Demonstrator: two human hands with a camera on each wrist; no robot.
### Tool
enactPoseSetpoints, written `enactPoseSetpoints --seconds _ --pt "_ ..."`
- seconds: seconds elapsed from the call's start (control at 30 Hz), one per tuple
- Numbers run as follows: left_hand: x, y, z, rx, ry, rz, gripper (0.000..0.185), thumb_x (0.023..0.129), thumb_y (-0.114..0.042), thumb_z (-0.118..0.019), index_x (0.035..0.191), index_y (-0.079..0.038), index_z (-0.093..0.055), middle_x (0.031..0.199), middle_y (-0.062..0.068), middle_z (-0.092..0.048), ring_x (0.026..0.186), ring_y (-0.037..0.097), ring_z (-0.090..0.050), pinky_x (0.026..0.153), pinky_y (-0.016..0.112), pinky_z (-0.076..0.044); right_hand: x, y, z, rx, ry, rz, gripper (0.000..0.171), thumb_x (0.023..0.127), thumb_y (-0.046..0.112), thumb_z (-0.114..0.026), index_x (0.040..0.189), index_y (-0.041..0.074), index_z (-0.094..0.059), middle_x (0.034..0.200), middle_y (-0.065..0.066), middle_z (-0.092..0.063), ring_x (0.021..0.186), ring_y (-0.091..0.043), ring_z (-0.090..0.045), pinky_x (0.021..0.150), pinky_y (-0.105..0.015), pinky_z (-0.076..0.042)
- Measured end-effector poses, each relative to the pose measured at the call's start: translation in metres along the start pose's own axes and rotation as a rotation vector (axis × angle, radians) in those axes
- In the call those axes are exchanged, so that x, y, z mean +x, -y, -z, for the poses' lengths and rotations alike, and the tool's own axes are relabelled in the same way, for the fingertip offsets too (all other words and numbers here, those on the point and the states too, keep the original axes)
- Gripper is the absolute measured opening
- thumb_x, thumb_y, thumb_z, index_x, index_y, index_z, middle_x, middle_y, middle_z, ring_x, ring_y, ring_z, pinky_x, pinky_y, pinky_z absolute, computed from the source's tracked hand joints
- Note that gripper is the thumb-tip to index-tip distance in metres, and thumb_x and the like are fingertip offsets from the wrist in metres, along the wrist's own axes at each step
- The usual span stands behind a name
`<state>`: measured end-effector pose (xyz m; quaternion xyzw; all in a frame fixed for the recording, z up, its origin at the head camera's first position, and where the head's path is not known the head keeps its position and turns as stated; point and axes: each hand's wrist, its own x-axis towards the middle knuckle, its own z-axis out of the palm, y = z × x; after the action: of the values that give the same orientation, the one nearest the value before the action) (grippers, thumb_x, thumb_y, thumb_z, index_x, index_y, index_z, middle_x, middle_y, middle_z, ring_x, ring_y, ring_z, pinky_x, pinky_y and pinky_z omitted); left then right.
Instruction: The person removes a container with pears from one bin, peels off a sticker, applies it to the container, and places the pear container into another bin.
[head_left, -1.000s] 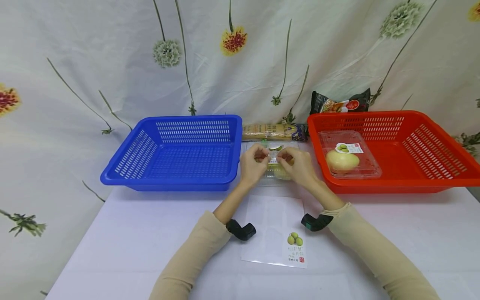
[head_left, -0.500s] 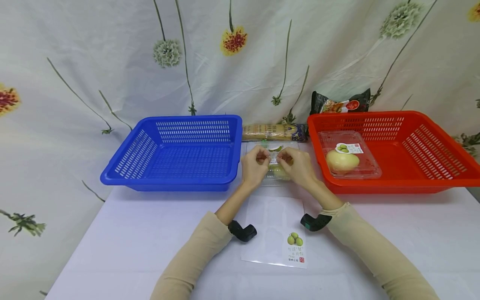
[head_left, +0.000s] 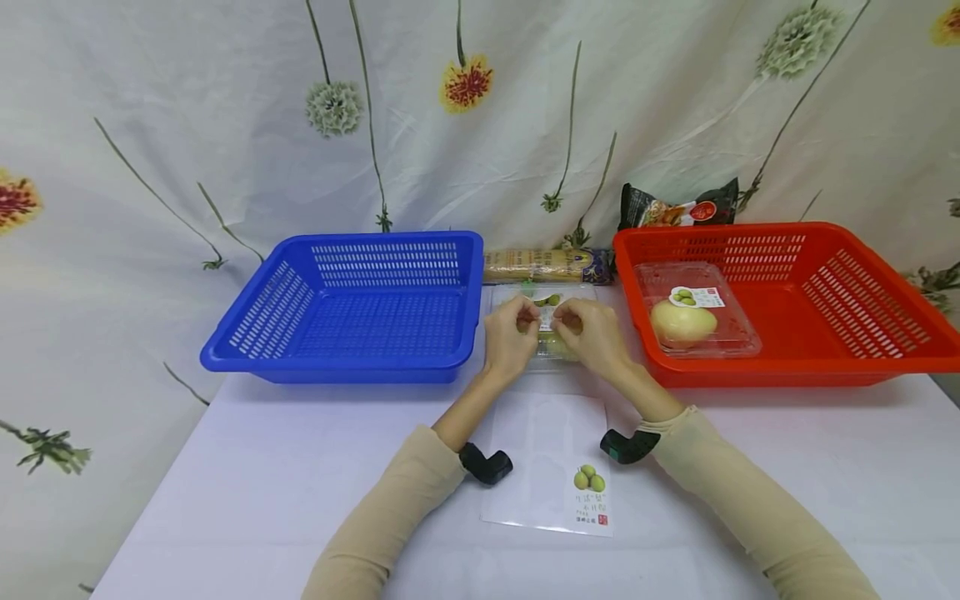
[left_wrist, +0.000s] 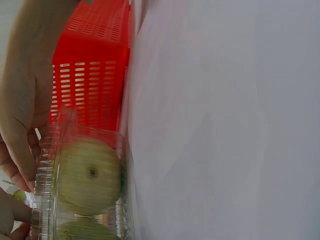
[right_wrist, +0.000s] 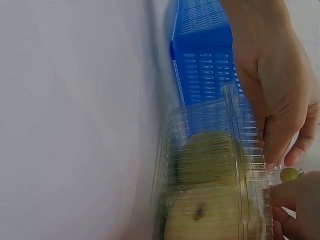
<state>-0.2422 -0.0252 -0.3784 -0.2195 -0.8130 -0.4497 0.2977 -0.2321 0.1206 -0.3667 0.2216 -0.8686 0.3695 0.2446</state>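
A clear plastic box (head_left: pixel 553 363) with pale yellow-green round fruit (left_wrist: pixel 90 175) inside stands between the two baskets. Over its lid, a small white sticker with a green fruit print (head_left: pixel 551 301) spans the gap between both hands. My left hand (head_left: pixel 510 340) pinches the sticker's left side with thumb and forefinger. From the other side, my right hand (head_left: pixel 596 335) pinches it likewise. In the right wrist view, the fingertips sit right at the ribbed edge of the lid (right_wrist: pixel 245 165). The lid is down on the box.
A glossy sheet (head_left: pixel 536 450) with a printed label lies in front. The blue basket (head_left: pixel 375 364) is left. The red basket (head_left: pixel 795 367), right, holds a labelled fruit box (head_left: pixel 697 317). Behind are a noodle pack (head_left: pixel 536 265) and a black food packet (head_left: pixel 678 208).
My left hand has shifted slightly toward me, and the sticker's green print shows more fully between the hands. My right hand stays nearly still; baskets and box have not moved.
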Motion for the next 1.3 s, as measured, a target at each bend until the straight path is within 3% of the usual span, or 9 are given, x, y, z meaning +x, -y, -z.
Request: enactPoseSetpoints --seconds 0.87,1.3 --pt "0.0014 -0.0012 -0.0010 0.036 0.019 0.024 0.015 0.073 0.017 -0.064 0.075 0.003 -0.060 0.072 0.011 -0.064 0.066 0.023 -0.063 0.060 0.025 -0.053 0.0010 0.0017 -0.0020 -0.007 -0.019 -0.005 0.008 0.077 0.000 -0.073 0.081 -0.003 -0.067 0.074 -0.015 -0.067 0.067 -0.028 -0.062 0.065 -0.041 -0.051" --pt "0.0013 0.0000 -0.0015 0.052 0.011 0.024 0.014 0.072 0.015 -0.065 0.074 0.002 -0.061 0.072 0.010 -0.065 0.065 0.022 -0.063 0.060 0.024 -0.052 0.0020 0.0026 -0.0051 -0.022 -0.026 -0.033 0.009 0.077 0.000 -0.073 0.082 -0.004 -0.067 0.076 -0.016 -0.068 0.070 -0.029 -0.064 0.070 -0.043 -0.049"
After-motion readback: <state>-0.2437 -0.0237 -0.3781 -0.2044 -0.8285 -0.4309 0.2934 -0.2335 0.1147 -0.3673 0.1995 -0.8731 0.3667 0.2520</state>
